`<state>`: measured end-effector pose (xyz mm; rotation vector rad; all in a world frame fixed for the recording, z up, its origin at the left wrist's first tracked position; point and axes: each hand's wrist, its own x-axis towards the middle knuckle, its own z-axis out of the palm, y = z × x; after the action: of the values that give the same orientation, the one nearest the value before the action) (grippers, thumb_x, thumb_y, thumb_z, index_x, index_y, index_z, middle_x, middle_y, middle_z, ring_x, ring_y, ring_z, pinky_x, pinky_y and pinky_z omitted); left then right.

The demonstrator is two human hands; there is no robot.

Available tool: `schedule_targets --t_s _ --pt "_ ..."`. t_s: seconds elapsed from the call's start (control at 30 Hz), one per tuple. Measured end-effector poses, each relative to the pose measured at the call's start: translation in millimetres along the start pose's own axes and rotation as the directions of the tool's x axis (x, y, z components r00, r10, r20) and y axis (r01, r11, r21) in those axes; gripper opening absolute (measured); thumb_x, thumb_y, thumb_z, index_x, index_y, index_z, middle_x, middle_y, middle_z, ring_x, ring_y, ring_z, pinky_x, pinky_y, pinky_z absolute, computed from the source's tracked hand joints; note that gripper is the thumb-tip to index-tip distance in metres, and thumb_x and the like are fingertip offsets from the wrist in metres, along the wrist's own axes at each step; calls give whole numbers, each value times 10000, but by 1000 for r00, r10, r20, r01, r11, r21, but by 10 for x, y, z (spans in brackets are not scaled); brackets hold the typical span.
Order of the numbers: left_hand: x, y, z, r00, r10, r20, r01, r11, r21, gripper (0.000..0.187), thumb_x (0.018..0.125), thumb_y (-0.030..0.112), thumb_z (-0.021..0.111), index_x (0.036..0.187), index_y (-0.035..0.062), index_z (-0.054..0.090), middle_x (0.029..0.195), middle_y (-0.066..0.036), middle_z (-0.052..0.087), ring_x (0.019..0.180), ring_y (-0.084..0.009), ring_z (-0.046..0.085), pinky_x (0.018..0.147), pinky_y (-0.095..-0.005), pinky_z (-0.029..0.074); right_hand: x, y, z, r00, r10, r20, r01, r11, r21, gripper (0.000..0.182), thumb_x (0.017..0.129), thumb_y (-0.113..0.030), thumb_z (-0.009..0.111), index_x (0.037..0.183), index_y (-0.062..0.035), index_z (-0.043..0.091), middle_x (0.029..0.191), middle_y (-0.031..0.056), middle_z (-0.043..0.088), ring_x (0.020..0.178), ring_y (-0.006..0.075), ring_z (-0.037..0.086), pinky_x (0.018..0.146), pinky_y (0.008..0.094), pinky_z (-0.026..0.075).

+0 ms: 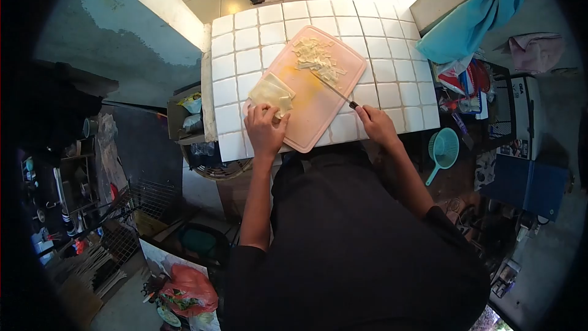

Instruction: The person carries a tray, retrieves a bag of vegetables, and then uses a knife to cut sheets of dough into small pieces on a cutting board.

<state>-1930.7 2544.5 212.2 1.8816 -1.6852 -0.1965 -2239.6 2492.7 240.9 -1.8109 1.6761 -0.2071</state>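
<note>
On the pink cutting board (315, 125) lies a stack of thin, pale yellow sheets (269, 91), perhaps dough wrappers. My left hand (266, 130) grips the near edge of the stack with curled fingers and thumb. A small loose piece sits on the stack's right side, close to my fingertips. My right hand (378, 125) is wrapped round the dark handle of a knife (335, 91), at the right edge of the board. The blade points up and left, its tip close to a heap of cut pale strips (316, 58) on the far part of the board.
The board rests on a white tiled counter (229, 95). A turquoise cloth (459, 30) hangs at the counter's right side, and a green strainer (444, 148) is below it. A cardboard box (184, 113) stands at the left, with a red plastic bag (190, 288) lower down.
</note>
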Motion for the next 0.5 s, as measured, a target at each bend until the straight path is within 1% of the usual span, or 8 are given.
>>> schedule_targets --t_s 0.03,0.1,0.13,0.2,0.23,0.27,0.33,0.5 --pt "-3 20 26 1000 -5 -8 5 1000 13 310 764 286 824 980 86 728 1042 -68 613 1066 -276 550 940 -422 426 0 -14 -9 1000 -3 1 3 1000 4 475 1038 -426 464 899 -10 645 861 242 676 850 447 642 739 526 474" --pt "7 76 57 1000 -11 -15 12 1000 25 298 765 291 818 963 91 720 1035 -63 601 1054 -265 546 922 -411 421 -38 1 -26 988 -84 126 61 981 183 448 1048 -373 472 911 18 642 812 233 651 810 406 639 726 453 473" --pt "22 102 81 1000 -15 -15 16 999 46 267 776 276 802 947 91 715 1021 -64 598 1043 -264 548 912 -411 421 -50 20 -11 988 -83 127 60 982 181 448 1048 -373 472 911 18 642 812 233 651 810 406 639 726 453 473" --pt "44 141 128 1000 -26 -14 26 998 64 236 786 261 785 931 91 710 1006 -64 595 1033 -262 549 902 -410 422 -68 98 62 976 -76 203 64 996 64 463 1046 -384 478 889 22 635 795 223 647 782 380 637 704 441 467" --pt "56 149 150 999 -47 -15 48 997 68 209 788 237 779 921 93 707 992 -68 598 1017 -269 554 901 -418 428 -64 150 92 987 -70 148 57 994 91 469 1044 -389 484 885 27 631 784 213 649 766 368 638 692 441 463" --pt "69 153 166 998 -68 -17 69 995 74 182 789 214 773 910 95 705 979 -72 601 1001 -276 560 899 -426 435 -53 140 75 986 -73 152 60 994 89 469 1044 -389 484 885 27 631 784 213 649 766 368 638 692 441 463" --pt "77 113 206 998 -66 -16 67 995 79 173 792 203 763 912 95 704 973 -72 600 993 -274 561 896 -426 435 -36 119 36 1000 -13 10 11 992 127 495 1034 -430 481 851 4 632 803 226 657 786 422 635 703 487 468" --pt "144 154 232 999 -51 -8 52 997 60 167 800 207 760 902 89 701 963 -70 603 985 -274 567 895 -423 435 -21 74 -46 1000 -7 11 5 978 211 473 1040 -404 488 859 11 623 766 220 639 743 405 623 674 469 458"
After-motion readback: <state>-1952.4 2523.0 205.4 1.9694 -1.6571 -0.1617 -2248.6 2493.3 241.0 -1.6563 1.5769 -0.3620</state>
